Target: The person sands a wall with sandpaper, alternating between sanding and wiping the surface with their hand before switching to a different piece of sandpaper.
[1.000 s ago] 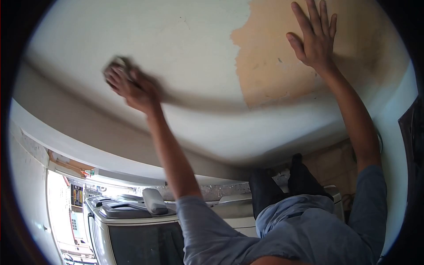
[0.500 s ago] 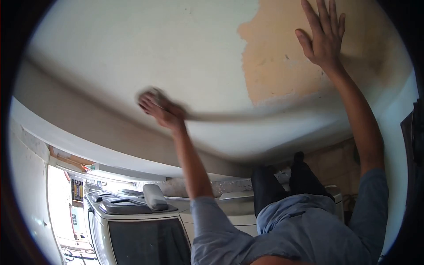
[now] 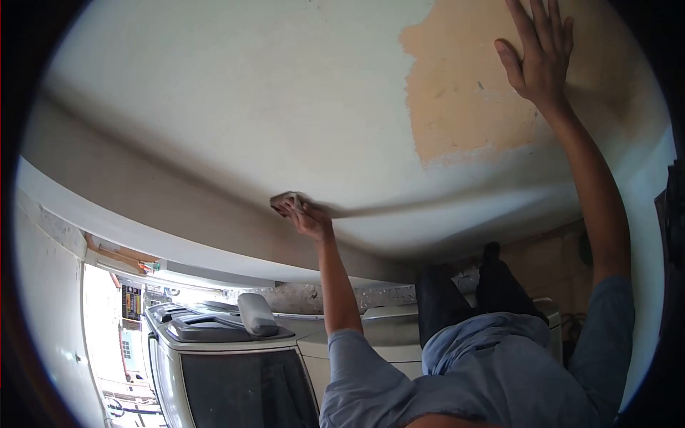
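My left hand (image 3: 307,215) is closed round a small, flat, dark block (image 3: 285,202) and holds it against the pale wall (image 3: 285,93), near the corner that runs along the left side. The exact kind of block cannot be made out. My right hand (image 3: 544,64) lies flat with fingers spread on the wall at the upper right, holding nothing. Beside it is a peach-coloured patch (image 3: 457,93) with a ragged edge and a few small marks.
A pale vehicle (image 3: 246,342) with a dark window and a grey mirror (image 3: 257,314) stands at the lower left. Beyond it is a bright opening with a sign (image 3: 131,302). A dark object (image 3: 674,214) is at the right edge.
My left hand has moved right and down along the wall with the block. The right hand is still flat on the wall; the whole view has shifted slightly.
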A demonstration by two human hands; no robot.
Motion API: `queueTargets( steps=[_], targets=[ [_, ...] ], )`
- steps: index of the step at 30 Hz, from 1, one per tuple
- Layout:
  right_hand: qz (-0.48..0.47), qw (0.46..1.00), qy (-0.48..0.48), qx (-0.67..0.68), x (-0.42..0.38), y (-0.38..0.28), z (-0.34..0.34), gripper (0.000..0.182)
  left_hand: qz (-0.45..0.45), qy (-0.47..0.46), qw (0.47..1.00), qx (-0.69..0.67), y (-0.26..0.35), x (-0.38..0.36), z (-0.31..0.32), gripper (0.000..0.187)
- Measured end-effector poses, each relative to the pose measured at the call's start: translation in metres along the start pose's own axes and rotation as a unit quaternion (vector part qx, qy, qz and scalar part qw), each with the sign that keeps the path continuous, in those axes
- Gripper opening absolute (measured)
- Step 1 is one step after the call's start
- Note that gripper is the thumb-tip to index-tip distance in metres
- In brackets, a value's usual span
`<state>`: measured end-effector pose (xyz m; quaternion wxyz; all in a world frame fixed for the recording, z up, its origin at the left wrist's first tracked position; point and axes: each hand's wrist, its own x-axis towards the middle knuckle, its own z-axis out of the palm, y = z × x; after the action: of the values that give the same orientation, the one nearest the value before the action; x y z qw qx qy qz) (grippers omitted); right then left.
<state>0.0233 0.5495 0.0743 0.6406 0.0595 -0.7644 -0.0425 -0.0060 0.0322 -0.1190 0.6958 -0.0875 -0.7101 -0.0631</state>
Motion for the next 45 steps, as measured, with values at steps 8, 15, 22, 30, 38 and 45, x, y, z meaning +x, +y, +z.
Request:
queueTargets(
  steps=[8,15,22,30,38,45],
  targets=[
    [-0.006,1.0,-0.001,0.016,0.001,-0.002,-0.001,0.067,0.015,0.06,0.99,-0.127,-0.07,0.286,-0.004,0.035],
    [-0.015,1.0,0.014,0.016,0.002,0.003,0.001,0.066,0.017,0.009,0.999,-0.044,-0.062,0.007,-0.001,0.044],
    [-0.011,1.0,0.012,0.026,-0.001,-0.002,0.001,0.065,-0.136,0.038,0.986,-0.087,-0.004,0.024,-0.001,0.045],
    [-0.007,1.0,0.013,0.026,-0.002,-0.001,-0.001,0.065,0.012,0.137,0.988,-0.076,0.001,0.308,0.013,0.035],
    [0.009,1.0,0.023,0.016,-0.003,-0.003,-0.002,0.062,-0.005,-0.087,0.993,-0.085,0.046,-0.047,-0.017,0.04],
    [0.003,0.999,0.039,0.019,0.0,-0.002,0.001,0.06,-0.015,-0.076,0.996,-0.044,0.043,0.067,-0.009,0.052]
  ],
)
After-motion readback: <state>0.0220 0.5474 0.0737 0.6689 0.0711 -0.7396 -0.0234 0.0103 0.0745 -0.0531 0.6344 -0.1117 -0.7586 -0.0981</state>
